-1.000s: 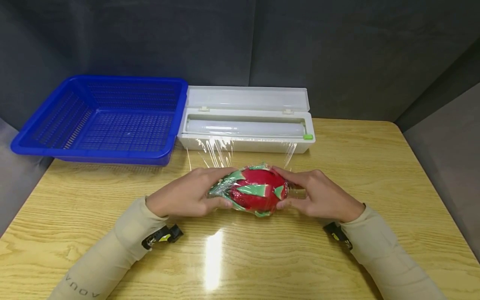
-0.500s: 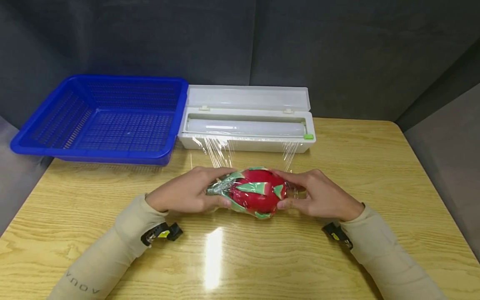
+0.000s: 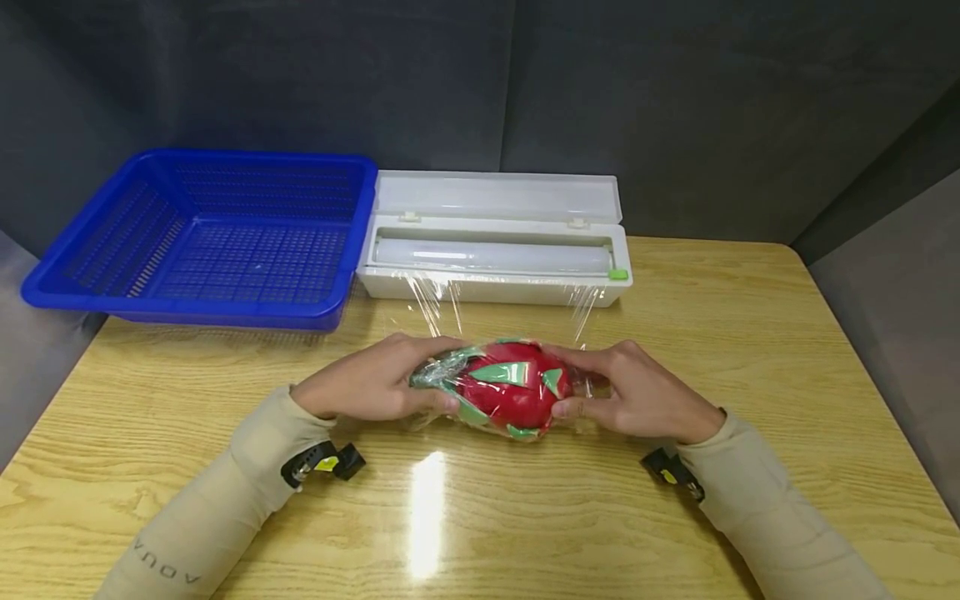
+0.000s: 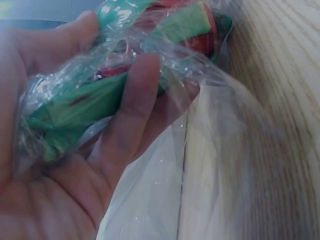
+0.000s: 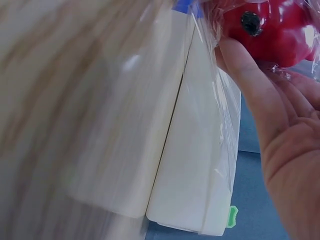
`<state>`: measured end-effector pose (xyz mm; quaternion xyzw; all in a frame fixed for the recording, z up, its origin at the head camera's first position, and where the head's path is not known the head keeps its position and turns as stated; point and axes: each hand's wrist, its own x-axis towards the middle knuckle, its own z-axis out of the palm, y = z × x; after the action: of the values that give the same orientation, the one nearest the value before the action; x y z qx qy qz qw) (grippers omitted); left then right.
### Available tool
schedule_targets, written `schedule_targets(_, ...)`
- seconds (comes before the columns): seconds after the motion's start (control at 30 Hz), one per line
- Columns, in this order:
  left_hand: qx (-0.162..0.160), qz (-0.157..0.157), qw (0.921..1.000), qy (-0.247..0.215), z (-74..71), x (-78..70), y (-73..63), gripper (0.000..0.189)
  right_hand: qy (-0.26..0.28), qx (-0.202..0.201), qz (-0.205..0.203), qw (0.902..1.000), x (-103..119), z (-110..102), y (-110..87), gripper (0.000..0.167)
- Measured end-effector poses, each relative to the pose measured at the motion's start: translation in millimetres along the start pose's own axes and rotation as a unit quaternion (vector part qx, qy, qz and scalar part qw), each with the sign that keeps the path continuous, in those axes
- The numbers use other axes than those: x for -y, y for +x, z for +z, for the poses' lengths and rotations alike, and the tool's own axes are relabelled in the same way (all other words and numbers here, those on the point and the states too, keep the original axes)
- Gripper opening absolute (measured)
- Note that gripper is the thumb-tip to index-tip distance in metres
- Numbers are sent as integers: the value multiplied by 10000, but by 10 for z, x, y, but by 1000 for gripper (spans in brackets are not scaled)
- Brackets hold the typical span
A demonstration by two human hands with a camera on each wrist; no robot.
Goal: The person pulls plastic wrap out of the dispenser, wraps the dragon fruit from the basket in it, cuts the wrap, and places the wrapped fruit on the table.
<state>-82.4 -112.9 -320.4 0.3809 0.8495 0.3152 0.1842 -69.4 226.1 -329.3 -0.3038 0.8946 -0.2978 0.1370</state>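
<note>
A red dragon fruit [image 3: 517,396] with green scales lies sideways between the two hands, wrapped in clear cling film. The left hand [image 3: 382,379] grips its leafy green end, thumb on the near side and fingers on the far side. In the left wrist view, fingers curl round the green tips [image 4: 75,110] through crumpled film. The right hand [image 3: 637,387] holds the rounded end, where a dark round spot [image 5: 251,23] shows in the right wrist view. From the fruit the clear film [image 3: 431,304] stretches back to a white cling film dispenser [image 3: 495,292].
The dispenser's lid [image 3: 495,196] stands open, with the film roll [image 3: 491,256] inside and a green slider [image 3: 618,274] at its right end. A blue plastic basket [image 3: 225,310] stands at the back left, against the dispenser. Dark cloth [image 3: 637,108] hangs behind the wooden table [image 3: 517,525].
Both hands have turned the dragon fruit slightly and brought it a little nearer the person. The creases in the stretched film have shifted. Basket and dispenser look unmoved.
</note>
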Motion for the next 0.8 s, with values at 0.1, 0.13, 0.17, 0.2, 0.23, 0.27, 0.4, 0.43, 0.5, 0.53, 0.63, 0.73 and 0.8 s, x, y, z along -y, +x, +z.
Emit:
schedule_targets(0.1, 56, 15, 10000, -51, 2, 21, 4, 67, -21, 57, 23, 10000, 0, 4, 1, 72)
schedule_targets(0.13, 68, 20, 9999, -81, 3, 29, 5, 66, -10, 77, 30, 10000, 2, 4, 2, 71)
schedule_targets(0.17, 83, 9, 9999, -98, 3, 38, 5, 65, 6, 94, 36, 9999, 2, 4, 3, 71)
schedule_targets(0.2, 103, 9, 9998, -145, 4, 45, 6, 64, 37, 115, 50, 9999, 3, 5, 5, 71)
schedule_targets(0.23, 113, 0, 9998, -159, 5, 53, 6, 64, 69, 133, 49, 9999, 3, 5, 6, 71)
schedule_targets(0.27, 127, -18, 9998, -178, 6, 60, 6, 64, 111, 154, 52, 9998, 2, 5, 8, 70)
schedule_targets(0.4, 210, -145, 9994, -235, 12, 80, 3, 65, 245, 238, 77, 9994, -4, 2, 14, 70)
schedule_targets(0.43, 228, -176, 9993, -256, 14, 84, 3, 66, 274, 258, 82, 9993, -4, 1, 16, 70)
schedule_targets(0.5, 262, -227, 9989, -317, 15, 94, 1, 67, 338, 299, 119, 9989, -1, -3, 18, 69)
schedule_targets(0.53, 269, -250, 9987, -366, 16, 99, 1, 66, 350, 302, 131, 9988, -2, -4, 20, 69)
schedule_targets(0.63, 276, -264, 9979, -517, 15, 126, 0, 65, 413, 279, 132, 9987, -4, 5, 34, 67)
schedule_targets(0.73, 280, -298, 9973, -605, 7, 155, -6, 63, 497, 228, 131, 9984, -10, 20, 47, 67)
schedule_targets(0.8, 278, -333, 9970, -639, 2, 177, -7, 63, 586, 221, 150, 9979, -7, 29, 52, 67)
